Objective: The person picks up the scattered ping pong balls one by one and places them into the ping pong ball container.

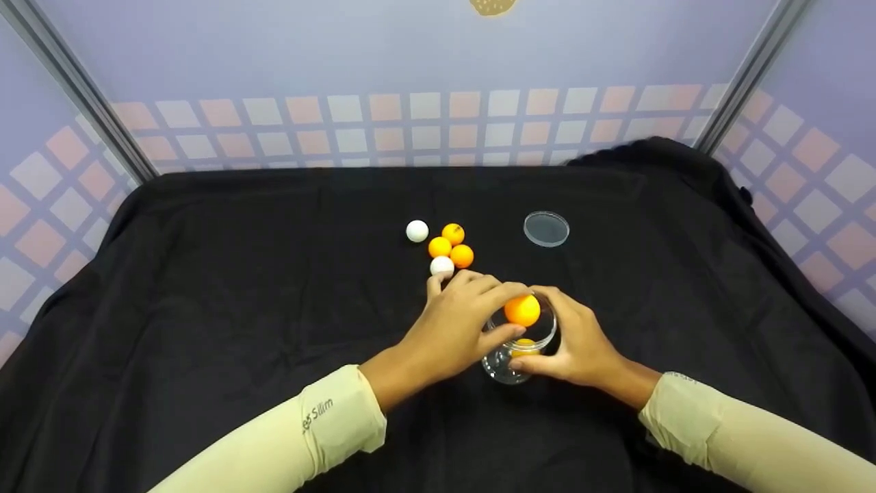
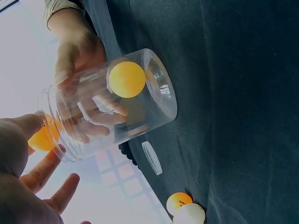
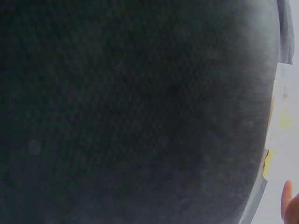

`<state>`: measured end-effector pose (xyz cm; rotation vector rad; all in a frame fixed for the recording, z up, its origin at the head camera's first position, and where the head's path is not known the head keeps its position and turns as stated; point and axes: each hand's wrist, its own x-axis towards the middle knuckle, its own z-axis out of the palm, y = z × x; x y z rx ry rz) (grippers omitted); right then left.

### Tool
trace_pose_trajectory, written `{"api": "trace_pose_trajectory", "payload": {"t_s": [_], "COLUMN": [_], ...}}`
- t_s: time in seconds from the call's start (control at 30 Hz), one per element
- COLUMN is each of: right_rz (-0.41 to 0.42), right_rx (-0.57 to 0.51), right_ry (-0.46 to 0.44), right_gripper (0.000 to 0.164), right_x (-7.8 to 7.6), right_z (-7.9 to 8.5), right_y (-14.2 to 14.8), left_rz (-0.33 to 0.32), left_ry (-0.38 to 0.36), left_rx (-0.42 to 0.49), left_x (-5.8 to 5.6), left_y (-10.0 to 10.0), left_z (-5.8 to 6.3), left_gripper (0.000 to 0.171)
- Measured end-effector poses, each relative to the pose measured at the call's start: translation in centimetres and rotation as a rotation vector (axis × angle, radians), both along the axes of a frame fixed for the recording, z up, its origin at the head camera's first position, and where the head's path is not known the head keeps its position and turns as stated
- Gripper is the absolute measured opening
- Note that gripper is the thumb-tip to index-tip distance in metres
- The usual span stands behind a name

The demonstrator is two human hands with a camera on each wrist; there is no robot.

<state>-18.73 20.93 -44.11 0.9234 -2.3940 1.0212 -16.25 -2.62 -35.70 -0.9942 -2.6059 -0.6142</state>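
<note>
My left hand (image 1: 458, 322) pinches an orange ping-pong ball (image 1: 522, 311) between thumb and fingers, right at the mouth of a clear plastic jar (image 2: 98, 107). The right hand (image 1: 582, 342) grips this jar around its side, thumb in front. Through the transparent wall a second orange ball (image 2: 127, 79) shows inside, near the jar's bottom. In the left wrist view the held ball (image 2: 44, 135) overlaps the threaded rim. Just beyond the left fingers lies a white ball (image 1: 442, 266). The right wrist view catches only a bit of a hand (image 3: 290, 205) at its edge.
Beyond the left hand, several loose balls lie grouped, orange ones (image 1: 440, 247) and another white one (image 1: 417, 231). A clear round lid (image 1: 546, 229) lies flat farther right. Black cloth (image 1: 239, 287) covers the table, with tiled-pattern walls (image 1: 424, 116) around it.
</note>
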Motion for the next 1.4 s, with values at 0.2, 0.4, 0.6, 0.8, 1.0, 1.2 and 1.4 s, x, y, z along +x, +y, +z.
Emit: {"api": "trace_pose_trajectory", "payload": {"t_s": [0.2,0.4,0.6,0.8,1.0,1.2,1.4], "right_rz": [0.014,0.031,0.076,0.098,0.084,0.07,0.109], "right_rx": [-0.005,-0.016,-0.05,-0.068,-0.054,-0.047,-0.099], "right_ry": [0.002,0.014,0.059,0.048,0.027,0.022,-0.018], "right_gripper": [0.093,0.091,0.087,0.087,0.088,0.089,0.089], "right_x": [-0.1,-0.2,-0.4,-0.5,-0.5,-0.3,-0.2], "right_z": [0.0,-0.1,-0.1,-0.1,-0.2,0.0,0.0], "right_y": [0.0,-0.1,-0.3,-0.4,-0.3,-0.2,-0.2], "left_rz": [0.006,0.006,0.024,0.031,0.029,0.087,0.262], "left_ry": [0.011,0.009,0.009,0.002,-0.001,0.041,0.017], "left_rx": [-0.004,0.015,0.02,0.022,0.027,0.051,0.017], "left_x": [-0.1,-0.1,-0.1,-0.1,-0.5,-2.7,-6.9], "left_y": [0.0,0.0,-0.1,-0.1,-0.2,0.0,-0.6], "left_z": [-0.1,-0.2,-0.1,-0.2,-0.1,-0.1,-1.2], "left_gripper": [0.046,0.046,0.046,0.043,0.044,0.043,0.04]}}
